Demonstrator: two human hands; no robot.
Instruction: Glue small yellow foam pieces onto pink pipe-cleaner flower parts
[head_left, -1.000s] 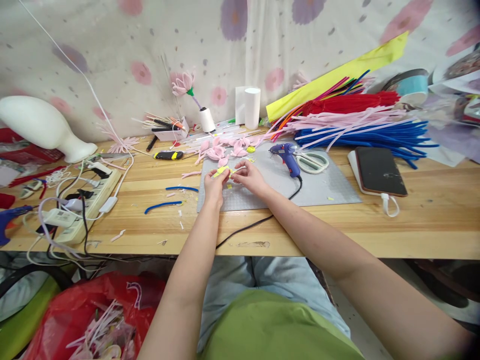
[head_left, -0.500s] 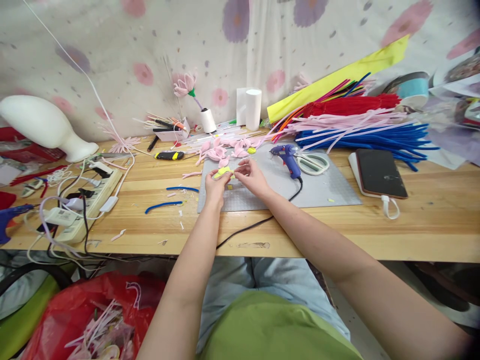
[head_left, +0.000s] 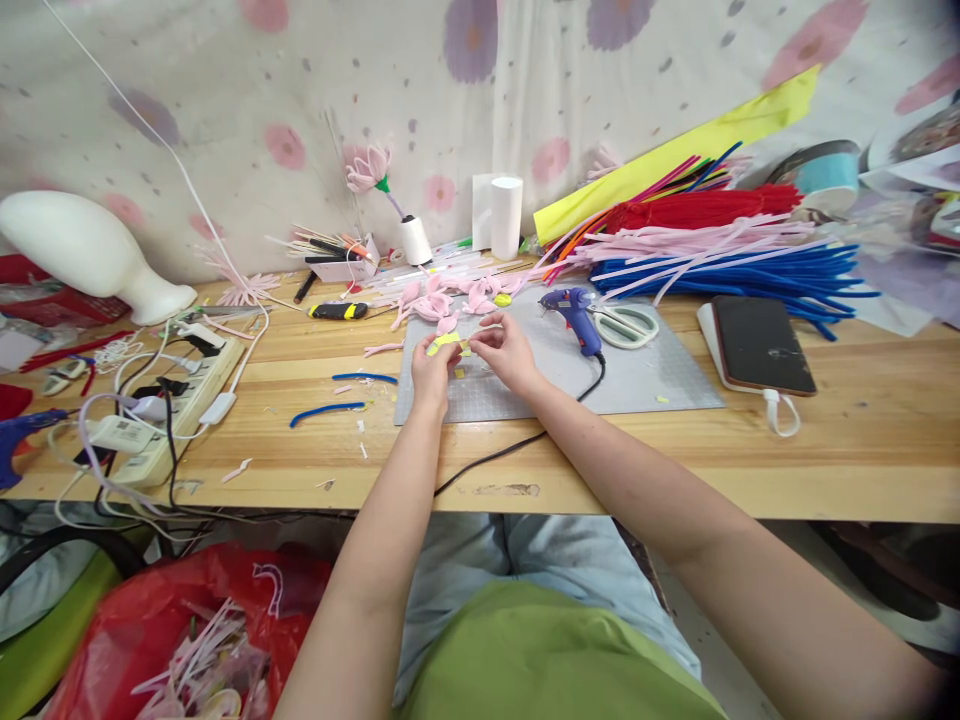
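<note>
My left hand [head_left: 432,372] is closed on a small piece of yellow paper [head_left: 444,341] above the left part of the grey cutting mat [head_left: 637,385]. Close beside it, my right hand [head_left: 504,352] has thumb and forefinger pinched near the paper's right end; whatever is between those fingertips is too small to make out. Just beyond the hands lie pink fuzzy petals [head_left: 433,304] with a yellow bit [head_left: 502,299] among them. To the right, a blue glue gun [head_left: 576,318] rests on the mat beside white-handled scissors [head_left: 628,328].
Bundles of blue pipe cleaners [head_left: 720,277] and red ones [head_left: 705,210] lie back right, near a phone [head_left: 763,345]. A power strip [head_left: 180,410] with tangled cables stands left. A pink flower [head_left: 369,170] stands in a white spool [head_left: 415,241]. The glue gun's cord [head_left: 487,458] crosses the table's front.
My right hand has shifted very slightly up and left, its fingertips still near the yellow paper. My left hand stays almost in place, holding it.
</note>
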